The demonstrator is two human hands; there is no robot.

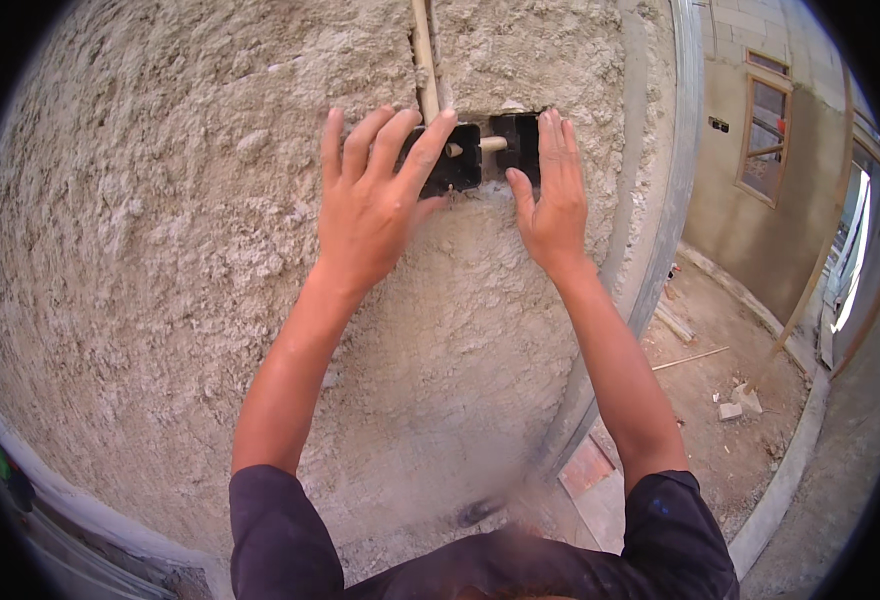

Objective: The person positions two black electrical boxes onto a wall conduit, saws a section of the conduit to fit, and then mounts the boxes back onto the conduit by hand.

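Observation:
Two black electrical boxes sit side by side in a recess in the rough plastered wall (160,250). My left hand (375,195) lies over the left side of the left box (467,170), fingers spread and pointing up. My right hand (555,190) rests along the right edge of the right box (516,135), fingers straight and thumb apart. A short pale conduit piece (494,144) bridges the two boxes. From above, a longer pale conduit (423,60) runs down a groove to the left box. Neither hand grips anything I can see.
A metal door frame (665,200) edges the wall on the right. Beyond it, a dirt floor (700,400) holds rubble and a broken block (729,411). Farther off stands a wall with a wooden-framed window (764,140). A pale ledge (80,500) curves along the lower left.

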